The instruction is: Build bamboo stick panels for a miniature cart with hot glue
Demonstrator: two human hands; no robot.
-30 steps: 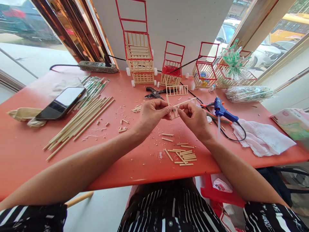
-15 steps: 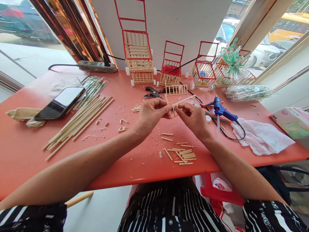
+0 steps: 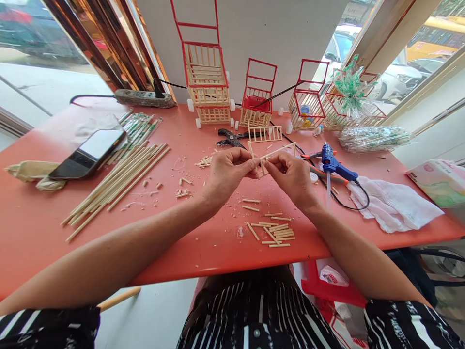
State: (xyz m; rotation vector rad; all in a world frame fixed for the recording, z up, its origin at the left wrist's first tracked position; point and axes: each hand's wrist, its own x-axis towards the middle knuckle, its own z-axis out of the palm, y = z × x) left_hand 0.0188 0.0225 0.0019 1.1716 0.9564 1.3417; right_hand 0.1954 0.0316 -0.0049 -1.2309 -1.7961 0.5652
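Centre of frame, hands: left hand (image 3: 227,170) and right hand (image 3: 292,175) both pinched a small stick frame (image 3: 271,156) above the red table (image 3: 43,213).
Lower centre, sticks: cut sticks (image 3: 274,233) lay near the wrists.
Right of hands, tool: blue glue gun (image 3: 334,167).

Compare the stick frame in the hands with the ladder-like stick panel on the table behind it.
The stick frame is held up by the left hand and right hand; the stick panel rests on the table. The frame looks open and sparse; the panel has many rungs. Both are pale wood.
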